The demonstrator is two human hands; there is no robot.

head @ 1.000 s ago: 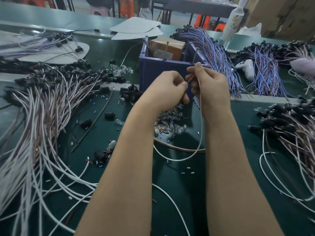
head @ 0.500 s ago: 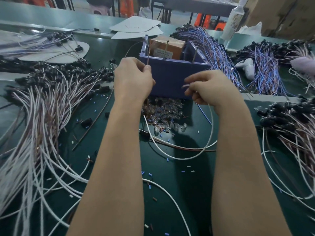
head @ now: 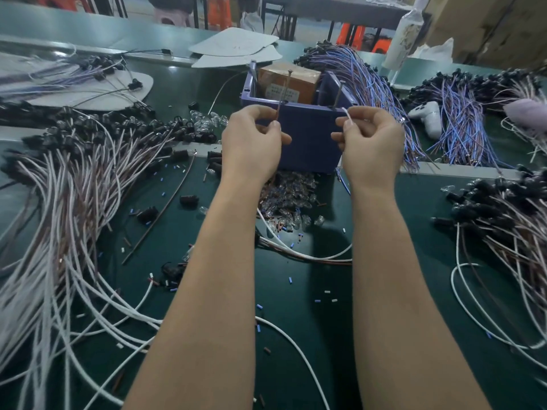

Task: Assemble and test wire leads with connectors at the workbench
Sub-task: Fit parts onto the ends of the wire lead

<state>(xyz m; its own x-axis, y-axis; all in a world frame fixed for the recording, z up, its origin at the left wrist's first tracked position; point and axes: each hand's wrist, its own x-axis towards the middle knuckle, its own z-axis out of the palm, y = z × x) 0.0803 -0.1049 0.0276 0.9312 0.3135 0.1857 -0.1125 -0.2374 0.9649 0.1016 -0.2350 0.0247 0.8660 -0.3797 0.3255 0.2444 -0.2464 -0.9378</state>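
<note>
Cluttered desk [head: 319, 335]. My left hand [head: 251, 146] pinches a thin lead [head: 277, 116], right hand [head: 371, 146] the white wire [head: 347, 115]. If a pinch loosens, ends could slip off the pins [head: 337, 93].

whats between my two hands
In the head view, only the front wall of the blue box shows between the left hand, pinching a brown wire, and the right hand, pinching a white wire.

White lead [head: 347, 114] upright in right hand [head: 371, 145]; brown lead [head: 278, 113] in left hand [head: 251, 145].
</note>
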